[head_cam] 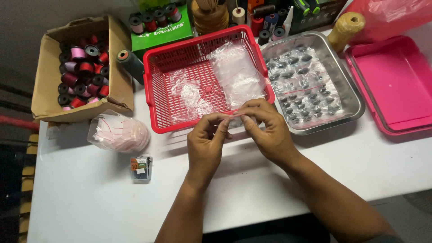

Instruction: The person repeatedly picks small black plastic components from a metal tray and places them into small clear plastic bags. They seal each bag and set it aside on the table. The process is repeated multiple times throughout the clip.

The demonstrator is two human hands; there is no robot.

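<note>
Clear plastic is pinched between the two hands: a small transparent bag (237,118) is held at its top edge just in front of the red basket (155,81), above the white counter (90,198). The grip of the left hand (206,145) is closed on the bag's left end, thumb and forefinger pressed together. The grip of the right hand (265,128) is likewise clamped on the right end, its fingers curled over the edge. The two hands are nearly touching at the fingertips.

More clear bags (234,74) are seen lying inside the red basket. To its right, a metal tray (355,101) is filled with small bags of dark pieces, and beside that an open pink case (396,81) is set on the counter. A cardboard box (49,58) of thread spools in red, pink and black is placed at the far left, with a dark green spool (130,63) lying between it and the basket. A bundle of bags with red strips (120,132) is found left of the left hand, and a small clear packet (141,168) lies just below it. A yellow twine spool (345,28) stands behind the tray.
</note>
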